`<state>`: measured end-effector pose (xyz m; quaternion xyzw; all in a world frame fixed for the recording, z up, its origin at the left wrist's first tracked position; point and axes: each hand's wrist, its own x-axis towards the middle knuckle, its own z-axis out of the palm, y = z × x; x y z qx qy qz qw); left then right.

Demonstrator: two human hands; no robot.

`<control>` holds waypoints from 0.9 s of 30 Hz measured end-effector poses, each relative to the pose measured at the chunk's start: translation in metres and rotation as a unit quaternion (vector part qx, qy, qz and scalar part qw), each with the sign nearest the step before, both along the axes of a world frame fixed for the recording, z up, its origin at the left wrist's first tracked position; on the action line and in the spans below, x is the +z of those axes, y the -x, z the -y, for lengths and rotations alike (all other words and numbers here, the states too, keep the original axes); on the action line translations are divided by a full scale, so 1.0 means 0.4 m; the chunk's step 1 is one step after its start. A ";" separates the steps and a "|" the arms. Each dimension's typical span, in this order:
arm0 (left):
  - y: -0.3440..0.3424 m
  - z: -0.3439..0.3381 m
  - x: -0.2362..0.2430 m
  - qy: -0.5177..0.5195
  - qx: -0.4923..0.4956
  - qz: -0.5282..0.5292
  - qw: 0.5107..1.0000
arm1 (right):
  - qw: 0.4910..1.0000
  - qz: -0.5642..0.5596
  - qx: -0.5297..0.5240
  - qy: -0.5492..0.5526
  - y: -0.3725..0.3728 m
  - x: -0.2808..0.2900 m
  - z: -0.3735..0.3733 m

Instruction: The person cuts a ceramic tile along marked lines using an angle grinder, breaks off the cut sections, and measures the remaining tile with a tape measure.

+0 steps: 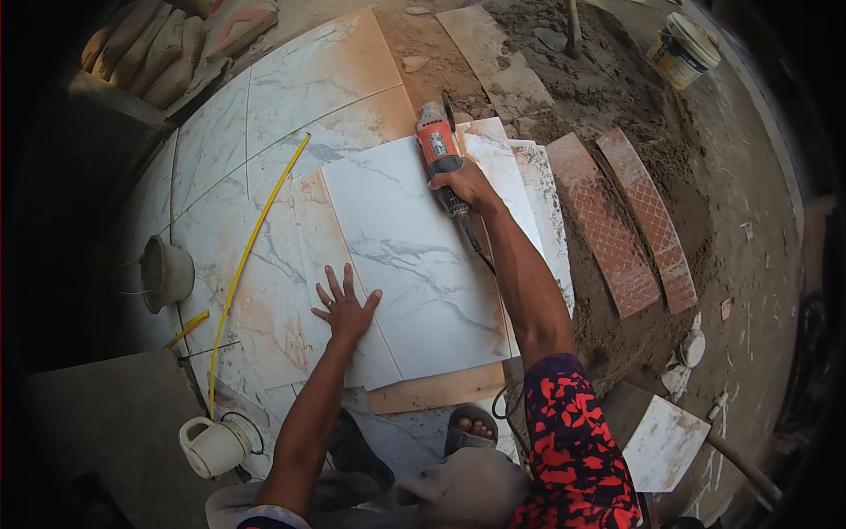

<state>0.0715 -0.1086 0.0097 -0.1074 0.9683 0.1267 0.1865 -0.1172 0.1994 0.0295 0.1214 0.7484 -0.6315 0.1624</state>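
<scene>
My right hand [463, 185] grips a red, grey and black angle grinder [438, 141] near the top edge of a white grey-veined tile [423, 291], the grinder's cord trailing down beside my forearm. My left hand [348, 313] lies spread on the tiles at that tile's lower left. More tiles, some dusted orange, lie beneath it. A yellow tape measure strip [250, 236] stretches over the tiles to the left.
A bucket [163, 273], a white jug [211, 445] and another yellow piece [188, 327] are at left. Two reddish patterned strips [599, 229] lie on mortar at right, a pail [683, 53] beyond. Sacks [150, 48] sit upper left; my sandalled feet are below the tiles.
</scene>
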 end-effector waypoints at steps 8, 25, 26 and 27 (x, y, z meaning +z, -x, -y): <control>0.001 0.003 0.007 -0.001 0.001 0.009 1.000 | 1.000 0.029 0.003 0.001 0.004 0.001 0.004; -0.001 -0.002 -0.001 0.018 -0.007 -0.010 1.000 | 1.000 0.009 0.002 -0.009 -0.033 0.009 0.003; 0.000 -0.002 -0.002 0.019 -0.007 -0.009 1.000 | 1.000 0.008 0.002 -0.009 -0.027 0.003 0.003; 0.000 -0.003 -0.003 0.018 -0.008 -0.009 1.000 | 1.000 0.013 0.005 -0.006 -0.022 -0.005 0.001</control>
